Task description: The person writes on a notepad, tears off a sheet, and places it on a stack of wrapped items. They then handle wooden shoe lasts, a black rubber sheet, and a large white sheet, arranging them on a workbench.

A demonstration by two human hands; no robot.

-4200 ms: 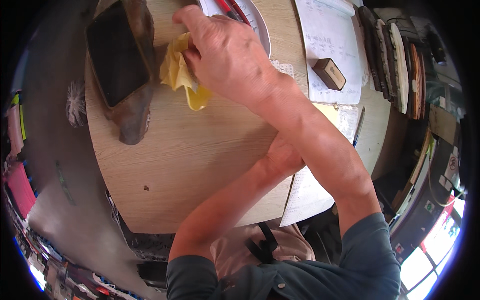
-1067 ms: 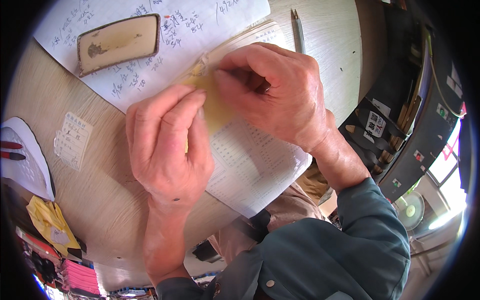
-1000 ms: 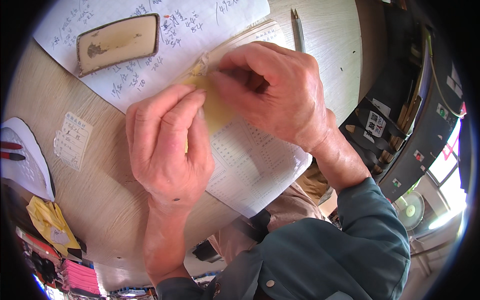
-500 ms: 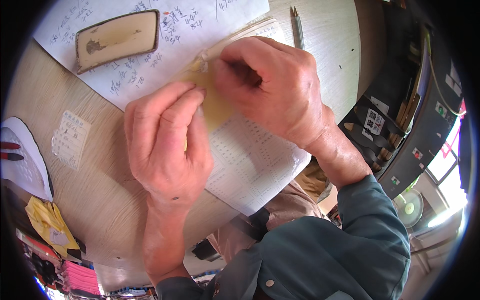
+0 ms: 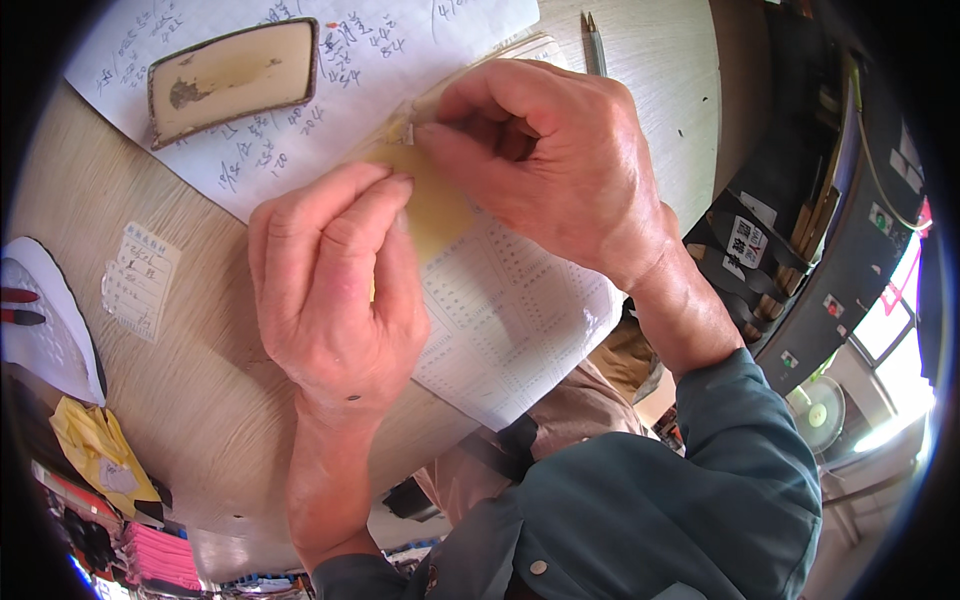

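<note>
A yellow, see-through sheet (image 5: 432,212) lies between my hands, over white printed paper (image 5: 520,320). My left hand (image 5: 340,275) is closed, with its thumb and fingertips pinched at the sheet's left side. My right hand (image 5: 570,165) is curled above the far end of the sheet, its thumb and forefinger drawn close together. Whatever may be between those fingers is hidden. Just left of the right thumb shows a small crumpled clear bit (image 5: 398,128). Behind the right hand, a stack of slips (image 5: 535,48) is partly covered.
A cream block with a dark rim (image 5: 235,80) rests on a handwritten sheet (image 5: 200,165) at the far left. A pen (image 5: 595,50) lies beyond my right hand. At left are a written slip (image 5: 143,283), a white shoe-like piece (image 5: 50,320) and a yellow packet (image 5: 100,450).
My right hand has shifted slightly up and left, and its thumb has moved toward the crumpled clear bit. My left hand has stayed nearly still.
</note>
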